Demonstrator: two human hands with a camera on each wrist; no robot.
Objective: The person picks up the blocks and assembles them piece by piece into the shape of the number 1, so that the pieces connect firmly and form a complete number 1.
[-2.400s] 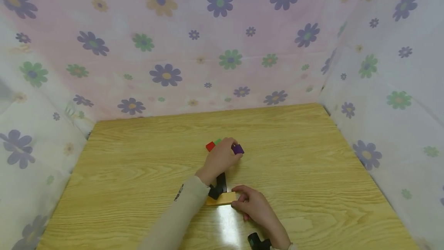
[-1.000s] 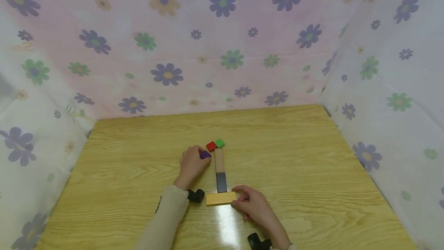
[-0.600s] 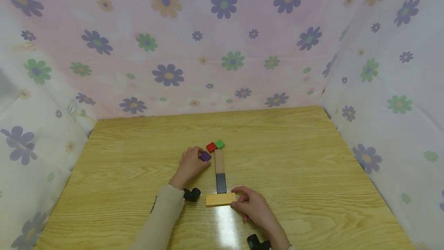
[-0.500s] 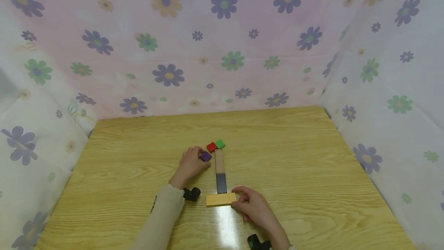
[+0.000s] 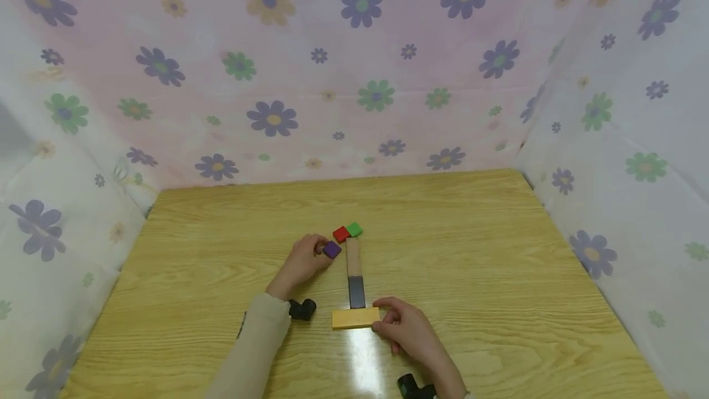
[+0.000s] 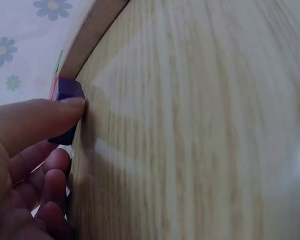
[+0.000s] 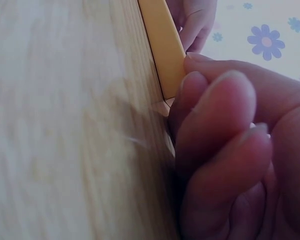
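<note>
My left hand [image 5: 303, 261] pinches a purple block [image 5: 332, 250] between thumb and forefinger, left of a tan block [image 5: 352, 257]. In the left wrist view the thumb lies across that purple block [image 6: 70, 89], low at the table top. A red block [image 5: 341, 234] and a green block [image 5: 354, 229] lie corner to corner at the tan block's far end. A black block [image 5: 357, 292] continues the column toward a yellow block [image 5: 355, 318] lying crosswise. My right hand [image 5: 408, 329] holds the yellow block's right end between thumb and forefinger; its other fingers curl underneath.
All the blocks lie on a wood-grain table [image 5: 471, 251]. Flowered cloth [image 5: 310, 79] hangs behind it and along both sides. Black wrist devices [image 5: 303, 310] sit at both wrists, close to the table surface.
The left hand has carried the purple block from right of the column to its left, then turned it slightly while the wrist drew back a little. The right hand stays at the yellow block.
</note>
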